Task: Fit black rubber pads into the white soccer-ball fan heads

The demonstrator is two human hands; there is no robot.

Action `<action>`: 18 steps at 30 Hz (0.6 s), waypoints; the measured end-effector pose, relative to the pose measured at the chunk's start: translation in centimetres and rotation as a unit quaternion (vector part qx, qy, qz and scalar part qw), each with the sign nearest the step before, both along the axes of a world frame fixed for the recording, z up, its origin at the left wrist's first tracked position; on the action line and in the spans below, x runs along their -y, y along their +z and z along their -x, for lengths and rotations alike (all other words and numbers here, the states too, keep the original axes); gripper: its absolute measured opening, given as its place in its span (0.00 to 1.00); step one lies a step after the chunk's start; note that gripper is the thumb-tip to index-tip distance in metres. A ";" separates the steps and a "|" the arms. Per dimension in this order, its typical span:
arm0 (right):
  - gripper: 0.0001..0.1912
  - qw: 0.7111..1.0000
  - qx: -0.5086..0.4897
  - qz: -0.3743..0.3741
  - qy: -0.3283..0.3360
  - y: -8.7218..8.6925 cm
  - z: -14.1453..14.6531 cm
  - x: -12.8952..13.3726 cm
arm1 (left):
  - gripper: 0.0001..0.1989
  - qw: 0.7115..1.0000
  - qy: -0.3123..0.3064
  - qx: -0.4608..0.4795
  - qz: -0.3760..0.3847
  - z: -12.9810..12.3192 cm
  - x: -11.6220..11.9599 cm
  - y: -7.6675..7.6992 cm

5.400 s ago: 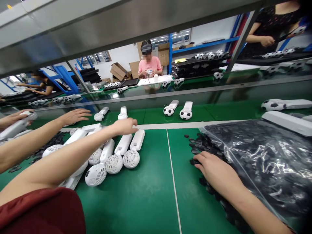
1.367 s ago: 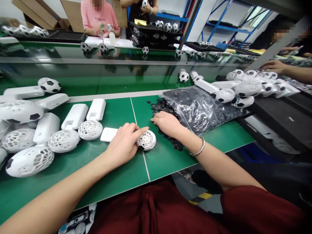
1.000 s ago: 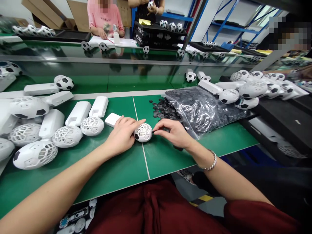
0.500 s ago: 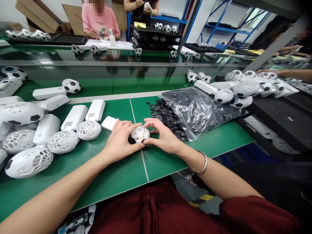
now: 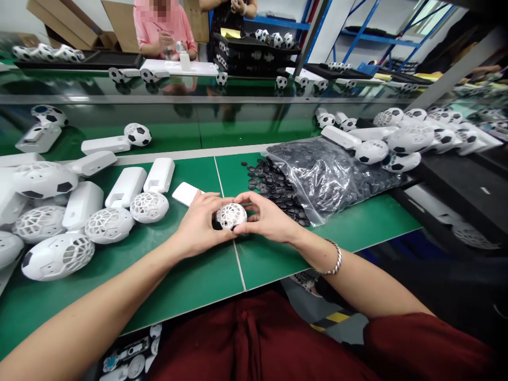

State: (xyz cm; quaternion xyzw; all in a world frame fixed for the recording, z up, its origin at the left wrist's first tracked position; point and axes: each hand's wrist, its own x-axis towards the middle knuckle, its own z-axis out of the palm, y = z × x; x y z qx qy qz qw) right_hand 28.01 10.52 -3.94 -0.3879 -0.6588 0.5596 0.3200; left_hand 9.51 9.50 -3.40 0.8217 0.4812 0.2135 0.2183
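A white ball-shaped part (image 5: 232, 216) with a web-like lattice top is held between my hands over the green table (image 5: 190, 286). My left hand (image 5: 201, 222) grips its left side, fingers behind and thumb in front. On the right side, my right hand (image 5: 264, 218) closes its fingertips and thumb around it. A white handle piece (image 5: 186, 194) lies just behind my left hand. Loose black pieces (image 5: 273, 185) spill from a clear plastic bag (image 5: 329, 174) beyond my right hand.
Several white lattice balls with handles (image 5: 109, 225) crowd the left side. More soccer-patterned balls (image 5: 410, 138) are piled by black trays (image 5: 456, 185) at the right. Across a green conveyor (image 5: 238, 124), a person in pink (image 5: 162, 32) sits and another stands.
The view has shifted slightly, and some balls on the conveyor have moved right relative to the table. Both hands keep hold of the lattice ball. The person in pink has raised a hand.
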 end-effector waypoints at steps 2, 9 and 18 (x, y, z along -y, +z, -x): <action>0.24 1.000 0.017 -0.019 -0.005 -0.1 0.1 0.2 | 0.29 1.000 0.005 0.013 -0.003 -0.1 0.1 0.0; 0.22 0.998 0.023 -0.065 -0.002 -0.6 -0.3 0.2 | 0.28 1.000 -0.010 0.026 -0.009 0.0 0.2 -0.2; 0.05 0.867 0.337 -0.353 -0.105 0.3 -4.0 -5.6 | 0.29 0.997 -0.077 -0.027 -0.012 0.0 0.9 -0.3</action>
